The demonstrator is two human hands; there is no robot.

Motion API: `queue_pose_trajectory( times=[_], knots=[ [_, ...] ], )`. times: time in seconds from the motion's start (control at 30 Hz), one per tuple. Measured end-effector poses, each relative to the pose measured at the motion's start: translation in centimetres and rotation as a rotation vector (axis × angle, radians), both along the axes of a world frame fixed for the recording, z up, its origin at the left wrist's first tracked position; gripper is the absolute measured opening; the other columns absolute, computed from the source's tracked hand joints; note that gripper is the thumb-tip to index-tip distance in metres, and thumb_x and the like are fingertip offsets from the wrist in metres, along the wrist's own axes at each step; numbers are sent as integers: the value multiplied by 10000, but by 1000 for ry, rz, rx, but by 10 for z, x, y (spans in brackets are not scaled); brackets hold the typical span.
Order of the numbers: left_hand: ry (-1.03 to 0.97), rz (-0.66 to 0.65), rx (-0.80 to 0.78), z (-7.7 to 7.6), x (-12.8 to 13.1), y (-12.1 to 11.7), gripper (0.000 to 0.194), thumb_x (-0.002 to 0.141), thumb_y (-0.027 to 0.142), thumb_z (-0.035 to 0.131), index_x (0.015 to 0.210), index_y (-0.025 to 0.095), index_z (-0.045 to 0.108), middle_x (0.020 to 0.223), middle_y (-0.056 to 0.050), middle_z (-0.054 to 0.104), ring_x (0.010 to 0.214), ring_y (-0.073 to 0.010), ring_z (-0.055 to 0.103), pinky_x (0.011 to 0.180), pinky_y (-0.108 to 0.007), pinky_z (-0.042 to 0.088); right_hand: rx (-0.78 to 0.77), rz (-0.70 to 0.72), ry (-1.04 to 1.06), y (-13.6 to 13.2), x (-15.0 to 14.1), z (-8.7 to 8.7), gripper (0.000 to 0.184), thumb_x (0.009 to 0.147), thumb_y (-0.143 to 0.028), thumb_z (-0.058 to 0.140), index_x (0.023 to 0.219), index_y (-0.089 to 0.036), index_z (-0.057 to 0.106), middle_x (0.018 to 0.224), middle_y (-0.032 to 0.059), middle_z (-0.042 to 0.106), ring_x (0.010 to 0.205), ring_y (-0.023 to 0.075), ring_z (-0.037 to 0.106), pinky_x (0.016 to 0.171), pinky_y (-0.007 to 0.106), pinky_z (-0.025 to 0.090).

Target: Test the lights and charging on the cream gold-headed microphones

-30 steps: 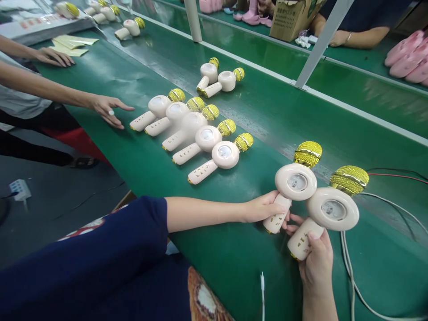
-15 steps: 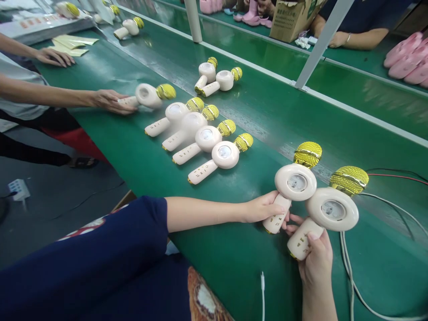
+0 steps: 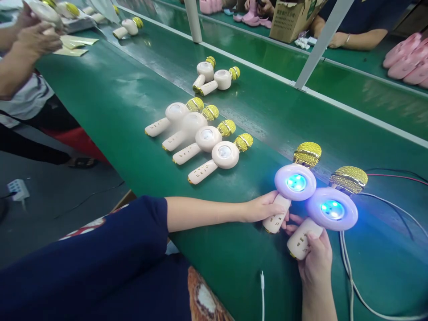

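Note:
In my left hand (image 3: 264,207) is a cream microphone (image 3: 282,203) with a gold mesh head, held by its handle. My right hand (image 3: 316,256) grips the handle of a second, matching microphone (image 3: 302,238), thumb across its front near the gold button marks. Both are tilted upright above the green table, side by side, their round bodies nearly touching. Blue light shines from the round window of each. To the left, several similar unlit microphones (image 3: 225,154) lie in a slanted row.
White cables (image 3: 347,267) run along the right, and a cable plug (image 3: 262,281) lies near the front. Two microphones (image 3: 214,80) lie farther back on the green table (image 3: 133,156). A co-worker's hands (image 3: 36,40) hold a microphone at far left. A metal post (image 3: 324,44) rises behind.
The lights in both microphones I hold have come on blue; my hands stay in place. The co-worker has lifted a microphone off the table toward the far left. Two microphones farther back shifted slightly left.

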State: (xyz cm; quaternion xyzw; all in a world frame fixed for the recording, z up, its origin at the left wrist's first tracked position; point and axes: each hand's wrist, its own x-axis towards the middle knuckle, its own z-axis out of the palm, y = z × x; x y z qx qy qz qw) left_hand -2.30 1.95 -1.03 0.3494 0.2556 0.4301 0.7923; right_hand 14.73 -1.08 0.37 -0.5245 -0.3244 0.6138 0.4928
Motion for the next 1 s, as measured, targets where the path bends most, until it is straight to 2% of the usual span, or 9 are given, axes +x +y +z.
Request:
queue_pose_trajectory(
  times=[0.17,0.27,0.33,0.43,0.5,0.6,0.77,0.9,1.0],
  knots=[
    [4,-35,-56,4,-4,1,558,657,498,768,991,178,457,735,15,603,584,-129,609,548,-284,509,125,139,164,-1,5,7,334,721,-445,670,933,-195,608,765,21,632,530,126,562,471,258,486],
    [53,-64,-39,9,-9,0,553,599,519,800,902,164,502,663,19,594,542,-129,591,503,-266,484,175,276,312,-7,9,12,455,727,-631,613,932,-224,603,640,-24,532,386,87,431,369,234,409],
    [12,-183,-24,12,-12,0,526,585,569,785,794,153,540,586,14,574,480,-118,546,473,-262,453,143,393,377,-13,13,14,469,711,-680,588,888,-247,572,580,-49,485,316,73,335,306,226,344],
    [-153,-509,-85,13,-16,0,551,557,666,740,725,174,559,495,13,530,393,-114,466,434,-281,418,71,504,435,-19,19,14,369,699,-607,603,794,-271,483,499,-82,426,276,81,288,272,226,313],
    [-220,-682,-136,12,-17,1,585,516,724,717,704,201,537,458,21,500,361,-114,426,433,-293,425,100,547,477,-20,22,11,359,693,-596,582,752,-276,430,427,-112,354,237,78,239,234,213,278],
    [-248,-781,-147,7,-19,3,629,455,775,699,662,220,489,432,30,467,346,-109,391,461,-299,452,163,589,508,-17,24,8,323,714,-571,536,742,-278,401,366,-139,280,194,72,177,196,197,229],
    [-254,-919,-161,6,-23,4,624,439,756,727,659,208,525,466,19,516,396,-116,439,617,-336,511,164,570,555,-18,18,10,240,741,-506,521,783,-276,467,375,-131,273,217,78,158,220,204,229],
    [-223,-885,-79,8,-23,3,626,445,761,724,668,197,569,482,2,520,484,-147,484,684,-370,512,266,546,466,-19,13,12,250,799,-476,497,875,-248,569,456,-56,432,303,114,344,295,235,333],
    [-19,-646,18,11,-18,-2,620,481,736,730,725,184,590,529,-6,530,568,-176,536,652,-369,505,302,353,251,-15,12,12,334,837,-501,473,865,-200,615,606,38,580,493,180,543,430,306,463]
  ],
)
